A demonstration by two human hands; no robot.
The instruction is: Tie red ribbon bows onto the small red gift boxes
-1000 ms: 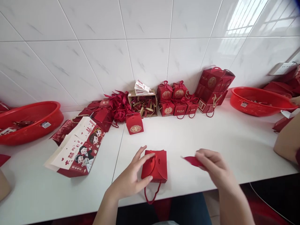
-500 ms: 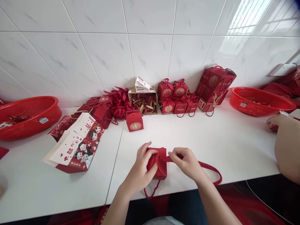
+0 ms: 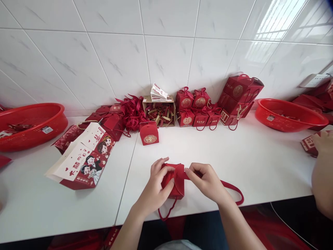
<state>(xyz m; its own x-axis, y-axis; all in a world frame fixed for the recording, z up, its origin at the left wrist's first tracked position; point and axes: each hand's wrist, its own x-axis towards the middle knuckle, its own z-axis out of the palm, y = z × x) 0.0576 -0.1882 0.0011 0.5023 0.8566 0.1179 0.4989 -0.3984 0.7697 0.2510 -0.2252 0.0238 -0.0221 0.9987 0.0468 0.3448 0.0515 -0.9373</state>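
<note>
A small red gift box [image 3: 179,189] with a rounded top flap stands near the table's front edge, a twisted cord handle [image 3: 168,215] hanging off its near side. My left hand [image 3: 157,185] wraps round the box from the left, fingers on its top and thumb close to the flap. On the right, my right hand [image 3: 204,178] pinches a red ribbon [image 3: 235,191] beside the flap. One part of the ribbon runs to the box; the rest loops out behind my wrist. Whether it passes through a hole in the flap, I cannot tell.
Along the wall are a ribbon pile [image 3: 131,114], a carton of cord handles [image 3: 172,119], tied red boxes [image 3: 200,100] and a single box [image 3: 149,133]. A printed white-and-red box [image 3: 83,159] lies left. Red basins [image 3: 56,116] [image 3: 286,119] flank these. Another person's arm [image 3: 324,166] is at right.
My right hand has moved slightly closer to the flap with the ribbon. My left hand stays on the box. At right, the other person's hand has shifted.
</note>
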